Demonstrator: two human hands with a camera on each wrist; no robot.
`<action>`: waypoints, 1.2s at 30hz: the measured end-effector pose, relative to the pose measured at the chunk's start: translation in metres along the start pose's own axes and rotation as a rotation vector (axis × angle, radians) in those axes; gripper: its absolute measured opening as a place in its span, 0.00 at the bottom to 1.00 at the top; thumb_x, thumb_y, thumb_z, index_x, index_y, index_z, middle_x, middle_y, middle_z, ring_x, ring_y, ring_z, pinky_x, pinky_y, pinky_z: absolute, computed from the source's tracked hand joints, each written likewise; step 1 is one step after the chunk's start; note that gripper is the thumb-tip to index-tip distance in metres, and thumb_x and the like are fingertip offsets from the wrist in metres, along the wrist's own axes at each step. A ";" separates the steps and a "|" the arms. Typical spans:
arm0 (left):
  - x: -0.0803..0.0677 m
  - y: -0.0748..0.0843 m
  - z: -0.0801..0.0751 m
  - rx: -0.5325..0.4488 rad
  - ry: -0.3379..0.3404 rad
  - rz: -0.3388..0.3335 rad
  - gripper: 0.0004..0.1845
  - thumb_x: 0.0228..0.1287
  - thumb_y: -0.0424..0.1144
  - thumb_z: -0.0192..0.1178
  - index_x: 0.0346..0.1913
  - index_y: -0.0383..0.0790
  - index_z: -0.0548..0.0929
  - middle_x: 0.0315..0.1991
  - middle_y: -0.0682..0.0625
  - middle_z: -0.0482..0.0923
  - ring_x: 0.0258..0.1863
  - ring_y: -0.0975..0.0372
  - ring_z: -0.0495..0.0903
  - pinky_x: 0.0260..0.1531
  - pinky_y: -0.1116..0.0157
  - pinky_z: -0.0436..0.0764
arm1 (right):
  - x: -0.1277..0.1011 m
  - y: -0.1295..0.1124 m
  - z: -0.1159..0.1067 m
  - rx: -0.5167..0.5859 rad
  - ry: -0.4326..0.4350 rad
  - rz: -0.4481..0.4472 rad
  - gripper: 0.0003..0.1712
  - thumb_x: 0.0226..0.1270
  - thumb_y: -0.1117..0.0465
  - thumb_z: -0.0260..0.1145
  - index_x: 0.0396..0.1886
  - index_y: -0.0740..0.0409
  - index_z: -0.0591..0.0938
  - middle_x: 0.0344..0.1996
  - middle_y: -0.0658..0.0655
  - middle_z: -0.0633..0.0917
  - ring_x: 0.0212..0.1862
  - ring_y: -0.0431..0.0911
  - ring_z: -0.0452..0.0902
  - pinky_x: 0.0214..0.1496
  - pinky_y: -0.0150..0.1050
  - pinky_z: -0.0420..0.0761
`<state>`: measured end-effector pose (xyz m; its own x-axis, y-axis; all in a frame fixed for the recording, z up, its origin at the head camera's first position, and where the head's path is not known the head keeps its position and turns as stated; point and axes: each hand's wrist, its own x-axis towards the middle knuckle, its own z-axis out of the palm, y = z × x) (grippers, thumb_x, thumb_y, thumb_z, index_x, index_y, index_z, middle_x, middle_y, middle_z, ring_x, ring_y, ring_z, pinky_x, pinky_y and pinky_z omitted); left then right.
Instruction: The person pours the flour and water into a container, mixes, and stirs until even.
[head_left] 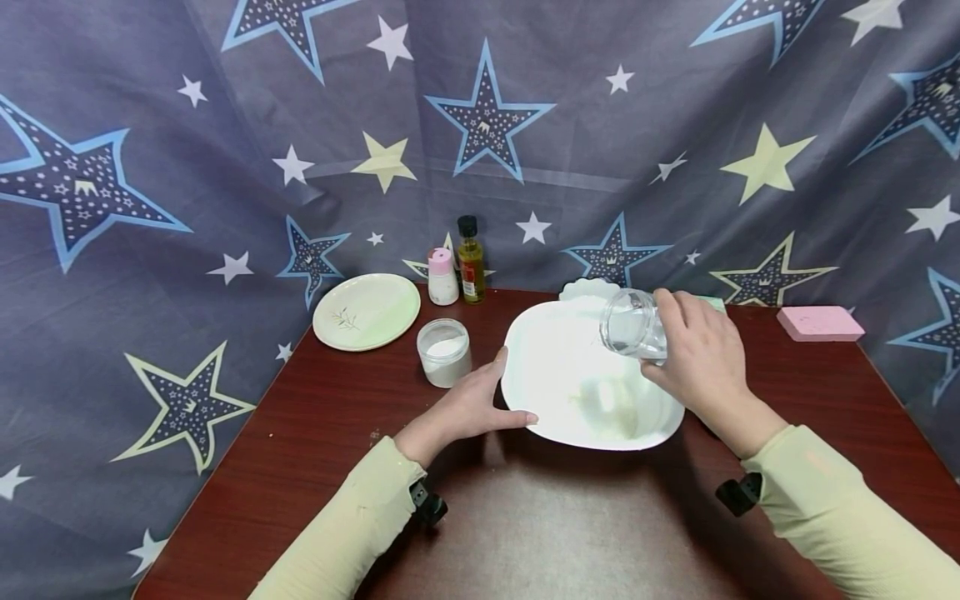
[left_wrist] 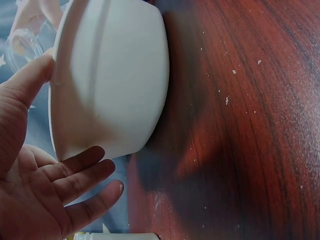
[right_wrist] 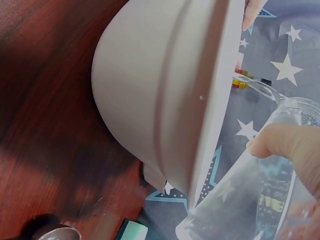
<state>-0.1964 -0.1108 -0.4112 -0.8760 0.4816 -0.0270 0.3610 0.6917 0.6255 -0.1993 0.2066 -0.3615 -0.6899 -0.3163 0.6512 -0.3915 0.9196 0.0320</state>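
Note:
A deep white oval basin (head_left: 536,354) stands at the middle of the table, with a pale lump (head_left: 611,404) inside it. My left hand (head_left: 476,400) holds the basin's left end, thumb at the rim and fingers spread against the outer wall. Above the basin's right side, my right hand (head_left: 701,350) grips a clear jar (head_left: 626,325) that is tipped to the left. In the right wrist view, a stream of water (right_wrist: 260,89) runs from the jar's mouth over the basin's rim.
Left of the basin are a jar of white powder (head_left: 444,358), a pale oval plate (head_left: 366,312), a pink-capped shaker (head_left: 442,279) and an oil bottle (head_left: 472,267). A pink block (head_left: 821,323) lies back right. Behind the basin shows a scalloped white edge (head_left: 588,287).

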 end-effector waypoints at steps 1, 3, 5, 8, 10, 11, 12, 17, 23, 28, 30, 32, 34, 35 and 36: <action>0.000 0.000 0.000 0.000 0.001 0.001 0.62 0.51 0.63 0.70 0.79 0.43 0.43 0.73 0.43 0.60 0.68 0.58 0.64 0.64 0.58 0.66 | 0.000 0.000 0.000 -0.002 -0.001 0.001 0.48 0.30 0.57 0.81 0.55 0.63 0.69 0.42 0.67 0.75 0.43 0.64 0.73 0.40 0.59 0.73; 0.000 0.000 0.000 -0.001 0.001 -0.004 0.62 0.51 0.63 0.70 0.79 0.43 0.43 0.73 0.44 0.60 0.68 0.58 0.64 0.64 0.58 0.66 | 0.000 -0.001 0.000 -0.007 -0.005 0.004 0.48 0.30 0.57 0.81 0.55 0.63 0.69 0.42 0.67 0.75 0.43 0.64 0.73 0.40 0.59 0.73; 0.000 0.000 0.000 -0.002 0.001 -0.008 0.62 0.51 0.63 0.70 0.79 0.43 0.43 0.73 0.44 0.59 0.68 0.58 0.64 0.64 0.58 0.66 | 0.001 -0.001 0.000 -0.009 -0.005 0.005 0.47 0.30 0.57 0.81 0.55 0.63 0.69 0.42 0.67 0.75 0.43 0.64 0.73 0.40 0.59 0.73; 0.000 0.000 0.000 0.001 -0.001 -0.016 0.62 0.51 0.63 0.70 0.79 0.42 0.43 0.73 0.43 0.59 0.69 0.58 0.63 0.64 0.58 0.65 | 0.001 -0.001 0.000 -0.014 -0.007 0.005 0.48 0.30 0.56 0.81 0.55 0.63 0.69 0.42 0.66 0.75 0.43 0.64 0.73 0.40 0.58 0.73; 0.000 0.000 0.000 0.003 -0.001 -0.016 0.63 0.51 0.63 0.70 0.79 0.41 0.42 0.73 0.43 0.59 0.69 0.57 0.63 0.64 0.58 0.66 | 0.001 -0.002 0.000 -0.016 -0.008 0.006 0.48 0.30 0.56 0.81 0.55 0.63 0.69 0.42 0.66 0.75 0.43 0.64 0.73 0.40 0.58 0.73; 0.000 0.000 0.000 0.002 0.001 -0.012 0.62 0.51 0.63 0.70 0.79 0.41 0.43 0.73 0.42 0.59 0.68 0.57 0.63 0.64 0.58 0.66 | 0.001 -0.002 0.000 -0.019 -0.012 0.008 0.48 0.31 0.56 0.81 0.55 0.63 0.69 0.42 0.67 0.75 0.43 0.64 0.73 0.40 0.59 0.73; 0.000 0.000 0.000 0.003 0.002 -0.010 0.62 0.51 0.63 0.70 0.78 0.41 0.43 0.73 0.42 0.59 0.68 0.57 0.64 0.64 0.58 0.66 | 0.002 -0.002 -0.001 -0.021 -0.017 0.011 0.48 0.31 0.56 0.81 0.55 0.63 0.69 0.42 0.67 0.75 0.44 0.64 0.73 0.40 0.59 0.73; 0.000 0.000 0.000 0.000 0.005 -0.010 0.62 0.51 0.63 0.70 0.78 0.41 0.43 0.73 0.43 0.59 0.68 0.57 0.64 0.64 0.58 0.66 | 0.002 -0.004 -0.002 -0.031 -0.055 0.030 0.49 0.32 0.56 0.82 0.57 0.63 0.68 0.45 0.68 0.75 0.47 0.64 0.73 0.42 0.59 0.74; 0.000 0.001 -0.001 -0.003 -0.006 -0.030 0.63 0.51 0.64 0.69 0.78 0.41 0.43 0.74 0.43 0.58 0.69 0.58 0.62 0.65 0.58 0.65 | 0.003 -0.004 -0.001 -0.034 -0.033 0.026 0.49 0.31 0.56 0.82 0.56 0.63 0.68 0.43 0.67 0.75 0.45 0.65 0.73 0.40 0.59 0.74; 0.000 0.001 -0.001 -0.003 0.000 -0.019 0.62 0.51 0.63 0.70 0.78 0.41 0.43 0.73 0.43 0.59 0.68 0.57 0.64 0.64 0.58 0.66 | 0.004 -0.004 0.000 -0.030 -0.017 0.027 0.49 0.30 0.57 0.81 0.56 0.62 0.68 0.43 0.67 0.75 0.44 0.65 0.73 0.40 0.59 0.73; 0.000 0.001 -0.001 -0.003 0.002 -0.017 0.62 0.51 0.63 0.70 0.78 0.41 0.44 0.73 0.43 0.59 0.68 0.57 0.64 0.64 0.58 0.66 | 0.004 -0.005 0.000 -0.030 -0.018 0.029 0.49 0.30 0.57 0.81 0.56 0.62 0.68 0.43 0.67 0.75 0.45 0.65 0.73 0.40 0.59 0.73; 0.000 0.001 -0.001 -0.004 0.000 -0.020 0.62 0.51 0.64 0.70 0.78 0.41 0.44 0.73 0.43 0.59 0.68 0.57 0.63 0.64 0.58 0.66 | 0.004 -0.005 0.000 -0.028 -0.018 0.030 0.48 0.30 0.57 0.81 0.56 0.62 0.68 0.43 0.67 0.75 0.45 0.65 0.73 0.40 0.59 0.73; 0.000 0.001 -0.001 -0.005 -0.002 -0.025 0.62 0.50 0.64 0.70 0.78 0.41 0.44 0.73 0.43 0.59 0.68 0.57 0.63 0.64 0.58 0.66 | 0.004 -0.006 0.000 -0.028 -0.017 0.030 0.48 0.30 0.57 0.81 0.55 0.62 0.69 0.42 0.66 0.75 0.45 0.64 0.73 0.39 0.59 0.73; -0.001 0.001 -0.001 -0.005 -0.002 -0.026 0.62 0.51 0.64 0.70 0.78 0.41 0.44 0.73 0.43 0.59 0.68 0.57 0.63 0.64 0.58 0.66 | 0.004 -0.006 0.000 -0.028 -0.017 0.031 0.48 0.30 0.57 0.80 0.55 0.62 0.68 0.42 0.66 0.75 0.45 0.64 0.73 0.39 0.59 0.73; -0.001 0.001 -0.001 -0.005 -0.003 -0.027 0.62 0.51 0.64 0.70 0.78 0.41 0.44 0.73 0.43 0.59 0.68 0.57 0.63 0.64 0.58 0.66 | 0.004 -0.006 0.000 -0.029 -0.018 0.031 0.48 0.30 0.57 0.80 0.55 0.62 0.68 0.43 0.66 0.75 0.45 0.64 0.73 0.39 0.59 0.73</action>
<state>-0.1956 -0.1105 -0.4096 -0.8844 0.4644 -0.0462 0.3357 0.7018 0.6283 -0.2004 0.1998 -0.3591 -0.7121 -0.2914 0.6387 -0.3522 0.9353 0.0341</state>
